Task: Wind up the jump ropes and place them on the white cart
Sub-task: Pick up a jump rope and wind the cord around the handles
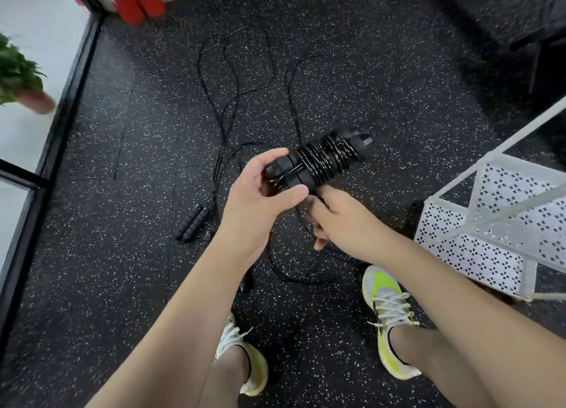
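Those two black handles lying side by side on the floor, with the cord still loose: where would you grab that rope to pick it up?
Probably by the pair of handles, both at once, coming from above. They lie parallel and touching on the speckled floor, so fingers can close across their ridged middles. The thin cord trails away from their far ends, and would simply follow.

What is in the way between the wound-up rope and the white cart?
Nothing visible. The left hand grips the wound rope bundle, the right hand is just below it, and the white cart stands to the right with only open air and speckled floor between.
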### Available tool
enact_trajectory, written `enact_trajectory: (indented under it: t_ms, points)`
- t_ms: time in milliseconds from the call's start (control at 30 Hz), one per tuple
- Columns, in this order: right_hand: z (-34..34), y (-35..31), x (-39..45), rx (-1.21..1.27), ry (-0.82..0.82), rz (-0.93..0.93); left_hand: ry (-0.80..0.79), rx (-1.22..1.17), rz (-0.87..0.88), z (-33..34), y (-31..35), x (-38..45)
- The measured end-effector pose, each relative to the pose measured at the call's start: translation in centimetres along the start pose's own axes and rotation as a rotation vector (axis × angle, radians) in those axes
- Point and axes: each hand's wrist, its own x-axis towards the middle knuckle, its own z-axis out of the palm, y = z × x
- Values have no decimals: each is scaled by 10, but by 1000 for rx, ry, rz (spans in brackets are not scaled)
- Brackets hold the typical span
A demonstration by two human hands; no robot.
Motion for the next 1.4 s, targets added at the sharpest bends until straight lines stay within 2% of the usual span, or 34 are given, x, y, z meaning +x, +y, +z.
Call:
enact_trajectory:
  t_ms: [133,400,500,600,700,800,967,1100,1233,1300,1400]
  points:
    - [1,-7,-2,-62,34,36,91,298,110,0,-4,-4]
    - [-6,-20,-4,505,45,173,161,677,330,13,-9,-14]
    - [-9,-17,-3,591,42,170,163,767,375,16,-10,-17]
    - [-13,-11,-3,556,55,134,122,808,396,18,-11,-18]
    - [-16,-5,-2,463,56,88,58,720,373,17,-5,-20]
    - [-22,-4,0,371,79,49,-26,521,215,15,-2,-21]
    - [-29,-4,0,310,2,115,-101,559,107,7,-5,-16]
    - [-30,-6,0,350,-8,153,-50,600,103,8,-7,-16]
    - [-25,-14,-2,286,-15,137,30,652,127,16,-6,-17]
    - [-25,-24,-9,264,-45,85,75,570,91,14,-7,-9]
    - [-30,-34,-18,-88,17,-30,137,333,-3,4,-7,1]
